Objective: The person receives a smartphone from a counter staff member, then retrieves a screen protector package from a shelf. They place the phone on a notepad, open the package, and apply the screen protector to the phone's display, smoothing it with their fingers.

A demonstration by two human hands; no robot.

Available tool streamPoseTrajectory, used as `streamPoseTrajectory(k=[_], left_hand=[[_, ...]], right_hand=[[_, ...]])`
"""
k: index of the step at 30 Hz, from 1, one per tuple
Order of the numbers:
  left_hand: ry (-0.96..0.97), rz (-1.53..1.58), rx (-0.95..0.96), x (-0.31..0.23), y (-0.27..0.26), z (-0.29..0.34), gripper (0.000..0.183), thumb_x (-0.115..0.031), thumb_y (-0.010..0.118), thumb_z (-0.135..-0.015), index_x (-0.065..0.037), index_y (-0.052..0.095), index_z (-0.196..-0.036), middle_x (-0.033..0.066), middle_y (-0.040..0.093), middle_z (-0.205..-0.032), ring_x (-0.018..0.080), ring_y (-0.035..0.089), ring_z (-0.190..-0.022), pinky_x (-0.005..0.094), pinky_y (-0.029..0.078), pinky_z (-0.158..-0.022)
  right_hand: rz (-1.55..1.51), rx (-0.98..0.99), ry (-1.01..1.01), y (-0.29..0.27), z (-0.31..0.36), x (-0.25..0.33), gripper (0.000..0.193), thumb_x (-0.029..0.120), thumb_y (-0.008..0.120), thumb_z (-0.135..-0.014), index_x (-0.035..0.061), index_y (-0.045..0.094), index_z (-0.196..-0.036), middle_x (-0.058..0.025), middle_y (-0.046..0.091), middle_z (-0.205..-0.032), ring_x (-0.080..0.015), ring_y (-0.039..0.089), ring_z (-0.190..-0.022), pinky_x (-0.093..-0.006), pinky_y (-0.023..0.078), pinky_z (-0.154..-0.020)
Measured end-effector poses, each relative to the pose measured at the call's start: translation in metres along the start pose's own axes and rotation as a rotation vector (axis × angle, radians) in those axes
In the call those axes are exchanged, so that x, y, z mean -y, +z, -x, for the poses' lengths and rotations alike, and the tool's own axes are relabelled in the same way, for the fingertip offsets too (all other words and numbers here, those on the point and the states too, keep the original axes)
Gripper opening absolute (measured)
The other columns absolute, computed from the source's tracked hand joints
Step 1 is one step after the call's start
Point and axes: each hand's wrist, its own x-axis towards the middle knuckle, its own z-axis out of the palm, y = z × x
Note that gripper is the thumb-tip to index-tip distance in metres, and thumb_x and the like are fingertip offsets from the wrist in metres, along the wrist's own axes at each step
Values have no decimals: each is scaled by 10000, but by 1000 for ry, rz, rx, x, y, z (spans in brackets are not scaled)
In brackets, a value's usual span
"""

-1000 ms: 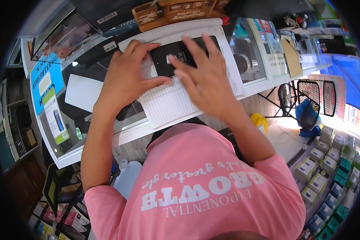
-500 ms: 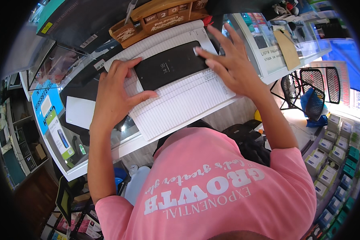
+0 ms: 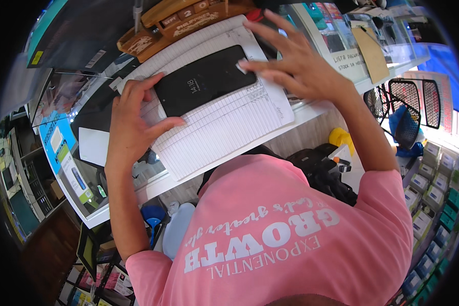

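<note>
A black smartphone [image 3: 204,81], its dark screen lit only by a clock, lies face up on the lined pages of an open notebook [image 3: 209,143]. My left hand [image 3: 127,122] grips its left end, thumb on the near edge and forefinger at the far corner. Over the other end is my right hand [image 3: 306,66], fingers spread apart. One of its fingertips rests on a small white piece [image 3: 240,67] against the phone's glass; what this piece is I cannot make out.
Behind the notebook stands a wooden block calendar [image 3: 188,20]. The notebook lies on a glass display counter with a white edge [image 3: 153,189]. A white card [image 3: 93,145] is to the left. At right are a brown envelope [image 3: 371,53], black chairs [image 3: 405,112] and rows of small boxes [image 3: 428,204].
The phone, notebook and counter appear shifted to the left in the picture. My right fingertip and the white piece sit slightly lower along the phone's right end. My left hand keeps its hold.
</note>
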Motion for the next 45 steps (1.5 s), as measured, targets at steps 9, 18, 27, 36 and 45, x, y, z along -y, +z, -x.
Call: streamPoseTrajectory(k=[9, 18, 27, 36, 45], left_hand=[[24, -12, -20, 5, 2, -2, 940, -453, 949, -581, -136, 639, -1409, 42, 553, -1013, 231, 558, -933, 377, 403, -869], [27, -28, -23, 2, 3, -1, 946, -454, 953, -573, -139, 642, -1409, 38, 554, -1006, 227, 563, -925, 376, 409, -864], [60, 11, -44, 5, 3, 3, 912, -369, 958, -585, -128, 649, -1408, 43, 524, -972, 235, 536, -933, 361, 424, -898], [92, 64, -65, 14, 5, 6, 879, -376, 957, -612, -130, 646, -1397, 59, 553, -991, 245, 560, -948, 367, 442, -892], [124, 52, -76, 17, 7, 9, 924, -465, 938, -633, -151, 609, -1437, 63, 591, -1092, 264, 610, -999, 387, 433, -942]], right_hand=[[-161, -8, -64, 13, -21, 38, 352, 397, 572, -1063, 407, 686, -1396, -28, 283, -1731, -361, 170, -1604, -554, 207, -1264], [-76, -48, 66, 6, 3, 44, 313, 364, 614, -1033, 344, 743, -1317, -42, 382, -1670, -370, 251, -1567, -563, 248, -1241], [23, -28, 171, 1, 11, 42, 335, 417, 547, -1066, 371, 749, -1330, -55, 366, -1697, -374, 194, -1594, -535, 189, -1274], [41, -55, 154, 14, -22, 67, 326, 395, 580, -1061, 354, 736, -1344, -71, 366, -1686, -381, 242, -1571, -532, 230, -1261], [-55, -71, 110, 23, -39, 95, 331, 352, 595, -1056, 341, 733, -1356, -78, 375, -1682, -409, 232, -1570, -545, 227, -1254]])
